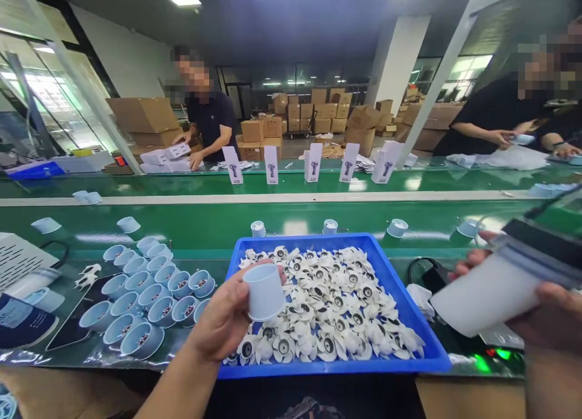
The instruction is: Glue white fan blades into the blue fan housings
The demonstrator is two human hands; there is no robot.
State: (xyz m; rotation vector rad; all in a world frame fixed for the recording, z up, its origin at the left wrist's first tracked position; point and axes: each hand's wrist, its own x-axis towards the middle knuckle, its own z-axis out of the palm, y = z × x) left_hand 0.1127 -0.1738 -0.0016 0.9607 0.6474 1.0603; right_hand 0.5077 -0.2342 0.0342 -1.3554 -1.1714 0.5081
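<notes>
My left hand (227,310) grips a light blue plastic cup (266,293) between thumb and fingers, over the left part of a blue tray (431,352). Many white fan blade wheels (327,307) with dark hubs fill that tray. On the right, my right hand (545,316) is wrapped round a large frosted tumbler (486,285) with a dark band and clear upper part, tilted on its side above the bench. Left of the tray stand several light blue cups (143,340) close together, with small reddish and silvery parts inside.
A green conveyor belt (204,216) crosses ahead, bearing spaced blue cups (397,227). Beyond it stand several white boxes (313,163). One person (211,122) handles cartons at the back left; others (495,116) work at the right. A dark blue container (27,322) lies far left.
</notes>
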